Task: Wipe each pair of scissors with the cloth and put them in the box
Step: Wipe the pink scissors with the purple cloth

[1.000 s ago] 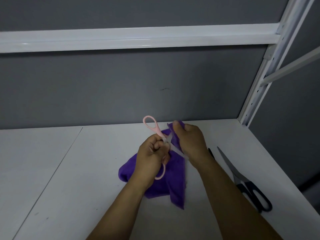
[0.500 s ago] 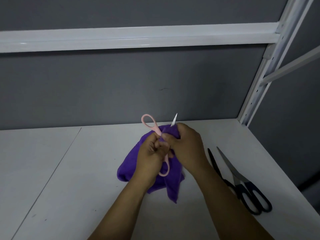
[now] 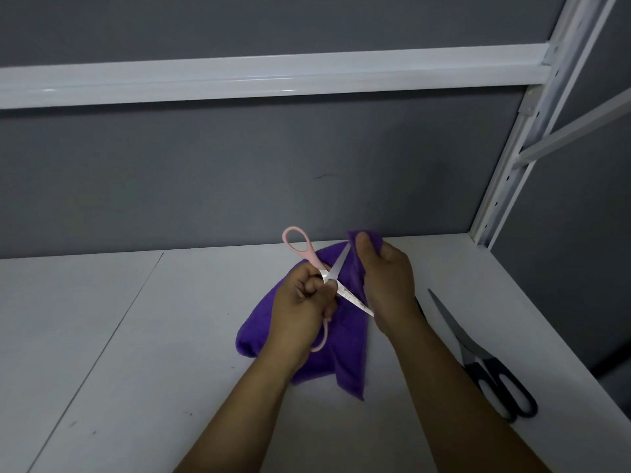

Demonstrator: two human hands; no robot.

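Pink-handled scissors are spread open above the white shelf, and my left hand grips them at the pivot. One blade points up to the right, the other down to the right. My right hand pinches a fold of the purple cloth around the tip of the upper blade. The rest of the cloth hangs down onto the shelf beneath both hands. A second pair, black-handled scissors, lies open on the shelf to the right. No box is in view.
The white shelf board runs left with a seam line in it. A grey back wall stands behind, a white beam crosses overhead, and a perforated white upright stands at the right corner. The shelf's right edge is close to the black scissors.
My right hand slid the cloth from near the pivot up along the blade to its tip. The pink scissors now show both blades spread apart.
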